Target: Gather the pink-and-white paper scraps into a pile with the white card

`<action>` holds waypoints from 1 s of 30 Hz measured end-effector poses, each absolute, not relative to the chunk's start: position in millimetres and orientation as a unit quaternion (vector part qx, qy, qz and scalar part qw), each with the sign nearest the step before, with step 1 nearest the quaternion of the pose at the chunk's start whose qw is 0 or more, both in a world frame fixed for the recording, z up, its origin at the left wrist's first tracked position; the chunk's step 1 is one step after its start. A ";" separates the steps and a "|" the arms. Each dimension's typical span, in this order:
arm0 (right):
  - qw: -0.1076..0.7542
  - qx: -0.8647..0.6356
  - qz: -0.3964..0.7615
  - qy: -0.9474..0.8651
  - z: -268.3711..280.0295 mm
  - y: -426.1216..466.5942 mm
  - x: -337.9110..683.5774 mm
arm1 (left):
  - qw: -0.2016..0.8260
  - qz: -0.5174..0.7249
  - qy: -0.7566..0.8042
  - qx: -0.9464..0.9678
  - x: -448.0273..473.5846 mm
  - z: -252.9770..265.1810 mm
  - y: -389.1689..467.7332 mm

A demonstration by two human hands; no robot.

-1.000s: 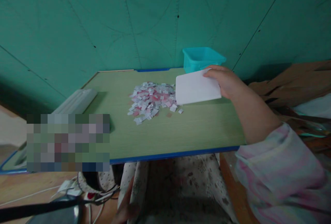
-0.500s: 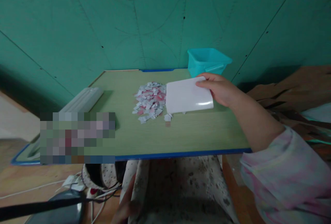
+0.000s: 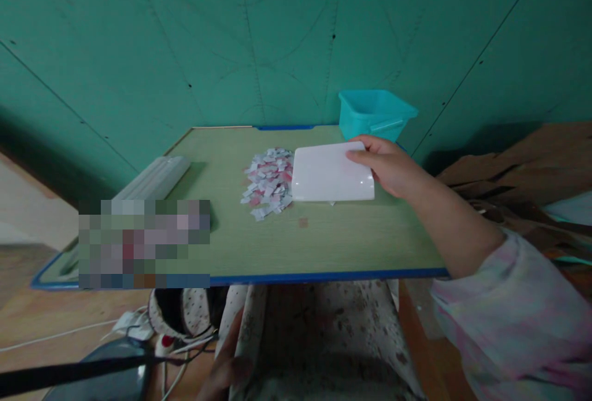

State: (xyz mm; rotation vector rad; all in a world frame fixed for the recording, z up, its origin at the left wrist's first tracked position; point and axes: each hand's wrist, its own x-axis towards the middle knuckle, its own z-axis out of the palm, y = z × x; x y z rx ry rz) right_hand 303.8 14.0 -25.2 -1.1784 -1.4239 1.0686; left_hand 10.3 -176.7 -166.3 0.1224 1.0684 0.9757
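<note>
Basin (image 3: pixel 106 371): I see it on the floor at far left, below the table (image 3: pixel 361 240), with a white cable nearby.
Pale bundle (image 3: pixel 157 180): lying on the table's left side; a pixelated patch hides what sits in front of it.
Left hand (image 3: pixel 226 361): low and dark beside the patterned cloth (image 3: pixel 333 333), below the tabletop; I cannot tell how its fingers are set.
Paper scraps (image 3: pixel 268 188): heaped mid-table, white and pink, their right side running behind the card from my angle.
White card (image 3: pixel 329 176): over the heap's right side, glossy; I cannot make out whether it touches the scraps.
Blue tub (image 3: pixel 377 114): at the table's back edge, against the green wall (image 3: pixel 277 37).
Right hand (image 3: pixel 386 163): pinching the card's right end, thumb on top, fingers behind.
Cardboard (image 3: pixel 522 154): brown, beyond the table at far right.
</note>
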 end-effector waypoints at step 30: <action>0.492 -0.506 0.415 -0.574 -27.1 11.0 293.7 | 0.712 0.426 0.529 0.178 -7.7 -189.8 -157.4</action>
